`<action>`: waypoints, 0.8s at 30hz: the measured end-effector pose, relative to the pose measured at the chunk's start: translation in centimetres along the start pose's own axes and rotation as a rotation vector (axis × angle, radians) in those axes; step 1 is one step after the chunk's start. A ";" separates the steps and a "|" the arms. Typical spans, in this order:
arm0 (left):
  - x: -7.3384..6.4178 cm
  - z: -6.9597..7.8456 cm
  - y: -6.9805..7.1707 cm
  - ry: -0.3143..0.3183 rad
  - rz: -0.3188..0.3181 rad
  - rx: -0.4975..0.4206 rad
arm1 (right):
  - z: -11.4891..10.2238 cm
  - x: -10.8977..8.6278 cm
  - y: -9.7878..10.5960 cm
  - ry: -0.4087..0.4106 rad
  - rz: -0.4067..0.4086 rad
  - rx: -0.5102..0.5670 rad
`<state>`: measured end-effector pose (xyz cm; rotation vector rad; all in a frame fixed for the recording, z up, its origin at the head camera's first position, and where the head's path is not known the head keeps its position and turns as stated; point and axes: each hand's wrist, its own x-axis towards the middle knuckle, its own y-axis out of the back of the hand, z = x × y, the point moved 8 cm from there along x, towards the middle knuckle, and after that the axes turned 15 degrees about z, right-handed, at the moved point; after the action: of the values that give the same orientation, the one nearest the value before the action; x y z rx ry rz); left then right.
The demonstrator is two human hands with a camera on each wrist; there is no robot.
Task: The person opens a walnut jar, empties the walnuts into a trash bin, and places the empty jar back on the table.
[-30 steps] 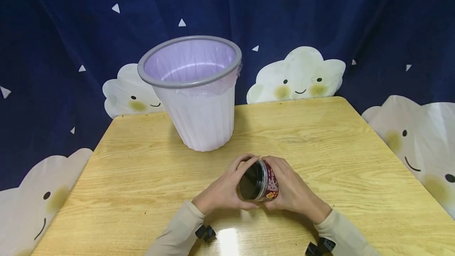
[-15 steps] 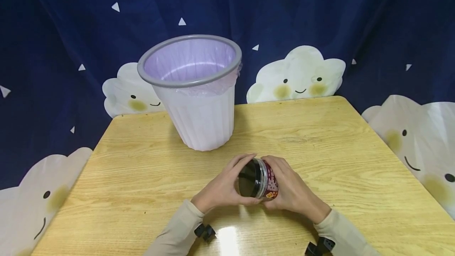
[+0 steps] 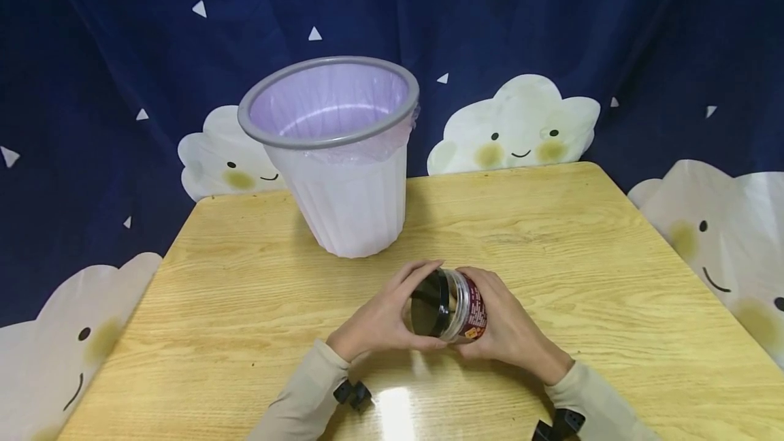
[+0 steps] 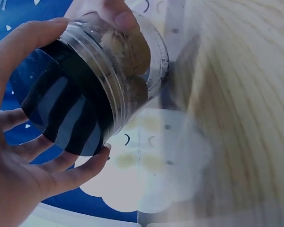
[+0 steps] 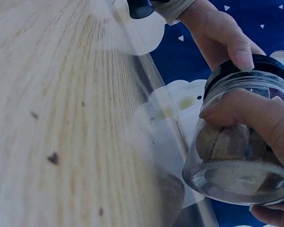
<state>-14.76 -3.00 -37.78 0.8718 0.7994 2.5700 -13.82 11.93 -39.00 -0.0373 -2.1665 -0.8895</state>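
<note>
I see the clear jar (image 3: 475, 313) tilted over the near middle of the tabletop (image 3: 582, 278), its dark lid (image 3: 427, 305) to the left. The left hand (image 3: 382, 315) grasps the lid; the right hand (image 3: 507, 322) grips the jar's body. Farther off and left stands a white bin (image 3: 355, 203), before a blue curtain (image 3: 490, 12).

The bin (image 3: 346, 196) stands on the table (image 3: 551, 237), before the curtain (image 3: 490, 12). Nearer and to its right, the jar (image 3: 458, 305) sits between left hand (image 3: 388, 318) and right hand (image 3: 505, 329), lid (image 3: 429, 305) leftward, walnuts (image 4: 130, 53) inside.
</note>
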 end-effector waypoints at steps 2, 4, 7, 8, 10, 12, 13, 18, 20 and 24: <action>0.1 0.1 0.2 -0.006 0.003 0.000 | 0.1 0.0 0.1 -0.004 0.020 0.013; 0.1 0.2 0.4 0.000 0.007 -0.015 | 0.3 0.0 0.3 -0.013 0.034 0.025; 0.3 0.2 0.8 0.008 0.016 -0.050 | 0.5 0.2 0.4 -0.037 0.046 0.047; 0.4 0.2 0.9 0.010 0.019 -0.066 | 0.5 0.2 0.5 -0.048 0.049 0.052; 0.5 0.1 1.2 0.006 0.026 -0.076 | 0.6 0.3 0.7 -0.067 0.055 0.055; 0.6 0.1 1.4 0.004 0.032 -0.073 | 0.7 0.4 0.8 -0.085 0.057 0.056; 0.6 0.0 1.5 0.008 0.034 -0.069 | 0.7 0.4 0.8 -0.091 0.057 0.053; 0.2 -0.6 1.9 0.042 0.032 -0.048 | 0.8 0.4 0.8 -0.090 0.059 0.044; 0.0 -0.9 2.0 0.051 0.028 -0.032 | 0.8 0.4 0.8 -0.080 0.067 0.042; -0.5 -1.4 2.3 0.059 0.011 0.023 | 0.9 0.5 1.0 -0.066 0.083 0.032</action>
<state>-15.57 -5.65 -37.54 0.8127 0.8449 2.6126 -14.45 13.06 -38.50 -0.1419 -2.2233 -0.8168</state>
